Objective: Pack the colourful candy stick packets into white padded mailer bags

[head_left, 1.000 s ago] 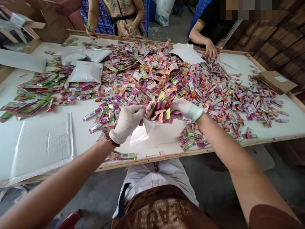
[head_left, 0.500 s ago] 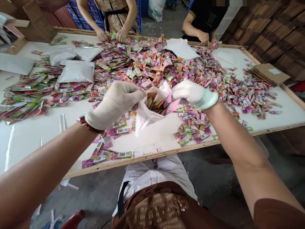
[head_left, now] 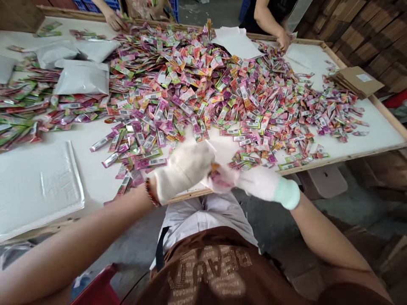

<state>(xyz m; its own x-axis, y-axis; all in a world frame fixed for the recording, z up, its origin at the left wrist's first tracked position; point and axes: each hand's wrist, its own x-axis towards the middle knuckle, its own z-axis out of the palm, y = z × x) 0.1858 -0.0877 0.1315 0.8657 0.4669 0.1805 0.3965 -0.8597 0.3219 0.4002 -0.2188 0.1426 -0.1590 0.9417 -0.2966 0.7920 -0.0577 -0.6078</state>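
Both my hands wear white gloves and meet at the table's near edge. My left hand (head_left: 182, 169) is closed on a white mailer bag (head_left: 219, 176) stuffed with colourful sachets. From the other side my right hand (head_left: 259, 183) grips the same bag. The bag is blurred by motion and mostly covered by my gloves. Just beyond my hands a big heap of pink, green and orange sachets (head_left: 203, 80) covers the white table (head_left: 359, 144).
A flat bubble mailer (head_left: 34, 186) lies at the near left. Filled white bags (head_left: 81, 78) sit at the far left, white sheets (head_left: 237, 42) at the back. Folded cardboard (head_left: 358, 80) rests at the right edge. Two other people's hands (head_left: 282, 42) work across the table.
My hands have pulled the bag of sachets back from over the table to its near edge and lowered it. My view has tipped downward.
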